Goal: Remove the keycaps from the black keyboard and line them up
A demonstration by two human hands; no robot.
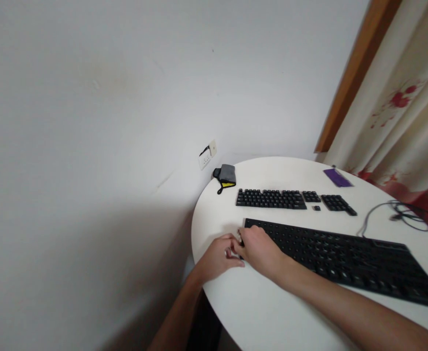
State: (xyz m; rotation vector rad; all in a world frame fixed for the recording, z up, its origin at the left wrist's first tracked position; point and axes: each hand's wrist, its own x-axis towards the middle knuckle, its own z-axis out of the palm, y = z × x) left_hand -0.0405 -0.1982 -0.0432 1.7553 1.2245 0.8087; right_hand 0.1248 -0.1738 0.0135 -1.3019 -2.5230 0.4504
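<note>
A black keyboard (pixel 345 256) lies across the round white table (pixel 272 302). Both hands meet at its left end. My right hand (pixel 259 251) rests over the keyboard's left corner with fingers curled down onto it. My left hand (pixel 219 256) sits on the table just left of that corner, fingers bent and touching the right hand's fingers. What the fingers pinch is too small to make out. Farther back lie rows of loose black keycaps (pixel 271 199) laid out like a keyboard, with a numpad group (pixel 337 203) to their right.
A grey and yellow pouch (pixel 226 176) sits at the table's back edge near a wall socket (pixel 206 156). A purple card (pixel 337 177) lies at the back right. A cable (pixel 400 213) coils at the right. A curtain (pixel 400 107) hangs on the right.
</note>
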